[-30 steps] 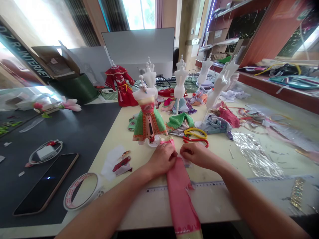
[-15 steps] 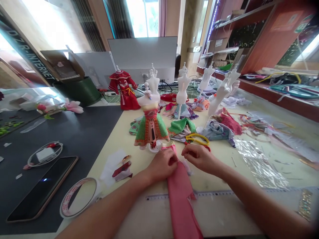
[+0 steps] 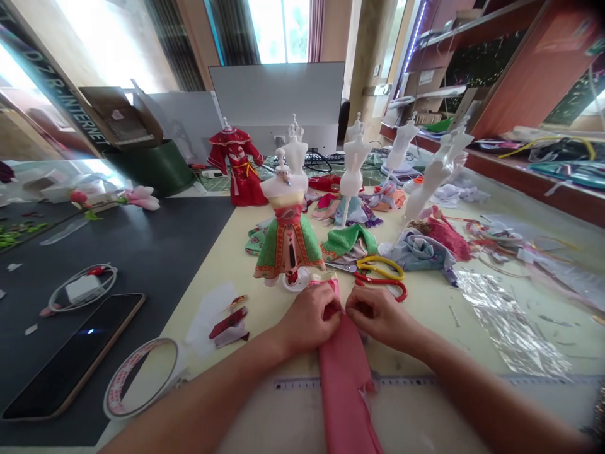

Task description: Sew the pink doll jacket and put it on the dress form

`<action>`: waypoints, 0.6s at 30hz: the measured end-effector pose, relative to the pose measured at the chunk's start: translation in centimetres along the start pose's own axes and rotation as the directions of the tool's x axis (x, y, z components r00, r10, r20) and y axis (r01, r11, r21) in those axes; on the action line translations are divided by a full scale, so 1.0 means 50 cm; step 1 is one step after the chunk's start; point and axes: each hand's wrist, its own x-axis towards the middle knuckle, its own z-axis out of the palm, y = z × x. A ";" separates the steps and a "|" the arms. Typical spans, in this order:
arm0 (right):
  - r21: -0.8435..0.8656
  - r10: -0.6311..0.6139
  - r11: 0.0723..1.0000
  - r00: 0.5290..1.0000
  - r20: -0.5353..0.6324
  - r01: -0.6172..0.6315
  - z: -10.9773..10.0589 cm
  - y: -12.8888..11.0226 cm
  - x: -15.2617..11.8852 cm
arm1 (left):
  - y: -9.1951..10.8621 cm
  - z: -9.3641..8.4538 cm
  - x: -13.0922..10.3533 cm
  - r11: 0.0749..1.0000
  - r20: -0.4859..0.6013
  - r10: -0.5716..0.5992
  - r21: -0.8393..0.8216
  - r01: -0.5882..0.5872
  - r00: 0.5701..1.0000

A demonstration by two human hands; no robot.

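A long pink fabric strip [image 3: 344,378] runs down the table toward me, with a small torn-looking notch on its right edge. My left hand [image 3: 314,315] is closed in a pinch on its upper part. Just across the strip, my right hand [image 3: 385,318] is closed, thumb and forefinger pressed together at the cloth's right edge. Whatever may be between those fingertips is too small to make out. Beyond my hands stand scissors with yellow and red handles [image 3: 380,271], lying flat, and a small dress form in a green and pink dress [image 3: 290,243].
A clear ruler [image 3: 406,381] lies crosswise under the strip. To the left are a tape roll [image 3: 142,378], a phone [image 3: 75,359] and fabric scraps [image 3: 230,325]. Several white dress forms [image 3: 354,164], a red robe [image 3: 239,167] and crumpled cloth [image 3: 418,249] stand behind. Silvery film [image 3: 515,325] lies right.
My right hand has moved left and slightly down to the strip's edge, close beside my left hand. My left hand keeps its pinch. The view has shifted slightly.
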 end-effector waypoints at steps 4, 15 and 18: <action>0.053 0.045 0.998 0.999 0.000 -0.045 0.002 0.007 0.002 | 0.007 -0.004 0.001 0.999 -0.010 -0.038 -0.039 0.038 0.999; 0.138 0.058 0.989 0.998 0.013 -0.060 0.002 0.008 0.001 | -0.004 0.000 0.010 0.950 0.051 -0.158 -0.263 0.166 0.986; 0.127 0.049 0.991 0.999 -0.002 -0.049 0.001 0.006 0.002 | -0.005 -0.001 0.009 0.945 0.052 -0.165 -0.279 0.172 0.985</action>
